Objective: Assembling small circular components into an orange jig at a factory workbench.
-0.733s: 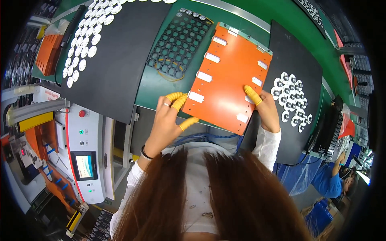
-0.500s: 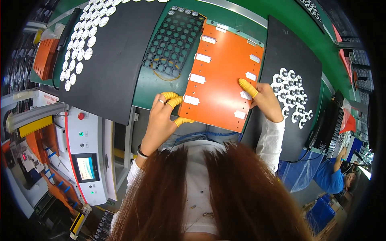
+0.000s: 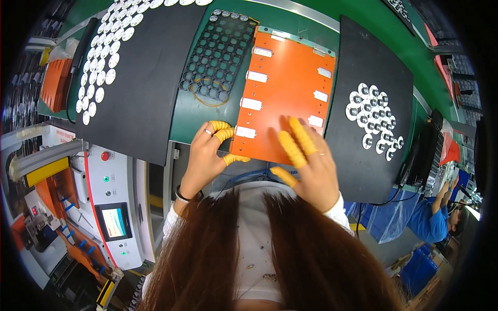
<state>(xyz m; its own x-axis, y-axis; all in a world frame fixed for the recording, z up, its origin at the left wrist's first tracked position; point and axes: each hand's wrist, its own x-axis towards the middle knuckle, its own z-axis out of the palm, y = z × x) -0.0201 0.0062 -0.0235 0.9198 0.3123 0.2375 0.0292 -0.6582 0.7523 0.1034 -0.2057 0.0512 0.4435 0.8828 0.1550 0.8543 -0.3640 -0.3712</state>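
An orange rectangular plate [image 3: 282, 93] lies tilted on the green table, with white latch-like pieces [image 3: 258, 76] along both long sides and small holes. My left hand [image 3: 207, 153], in yellow finger cots, pinches the plate's near left corner, thumb below and fingers above. Over the near right part of the plate is my right hand [image 3: 313, 173], its cotted fingers stretched and apart, holding nothing. Slight blur hides whether its fingertips touch the surface. One white piece near the lower right corner is behind that hand.
Left of the plate is a black honeycomb tray [image 3: 215, 57] with several round pieces at its far end. Black mats hold white discs [image 3: 98, 67] at left and discs with black centres [image 3: 371, 111] at right. A control panel [image 3: 115, 220] stands at lower left; a person in blue [image 3: 433, 220] is at right.
My right hand has left the plate's right edge and moved left and nearer me, its fingers now spread over the plate. My left hand keeps the corner. The view has shifted slightly.
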